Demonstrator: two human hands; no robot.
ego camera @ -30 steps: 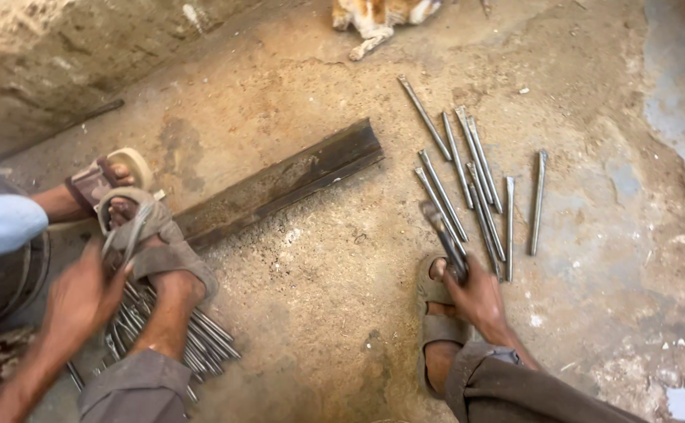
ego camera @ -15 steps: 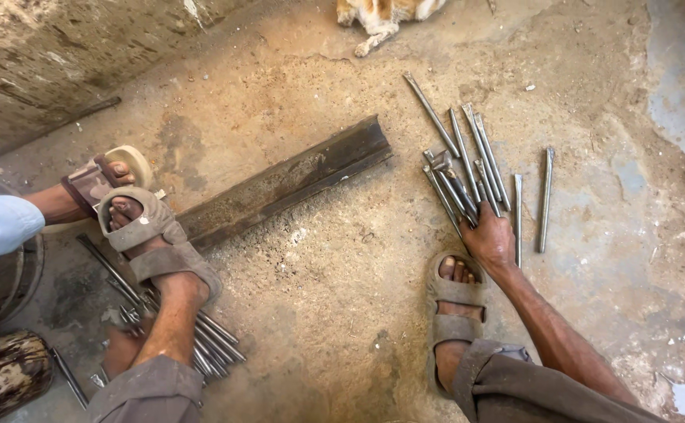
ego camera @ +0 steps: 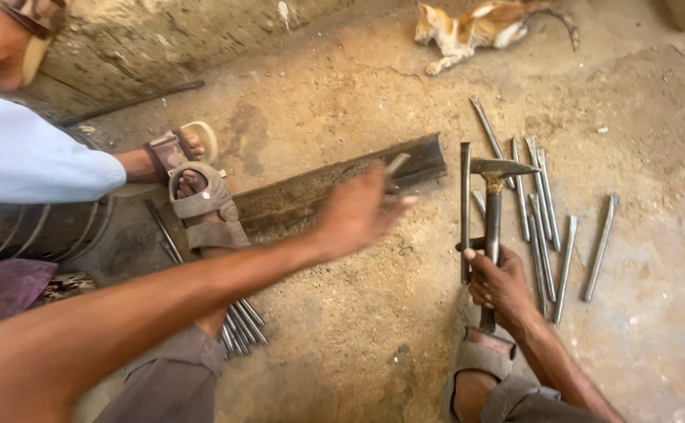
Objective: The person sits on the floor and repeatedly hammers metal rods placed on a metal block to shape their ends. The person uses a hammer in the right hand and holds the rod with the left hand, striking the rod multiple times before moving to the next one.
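One hammer (ego camera: 492, 205) and one rod (ego camera: 465, 210) fill the right hand (ego camera: 501, 287).

Left arm stretched forward and across the view, forearm bare; left hand (ego camera: 356, 213) blurred, fingers curled, knuckles up, grip state unclear. Right arm low at right, wrist bent; right hand (ego camera: 501, 283) fist-closed, knuckles toward camera, thumb wrapped over. Hands well apart

Soft warm daylight, faint shadows, motion-blurred left hand (ego camera: 356, 213).
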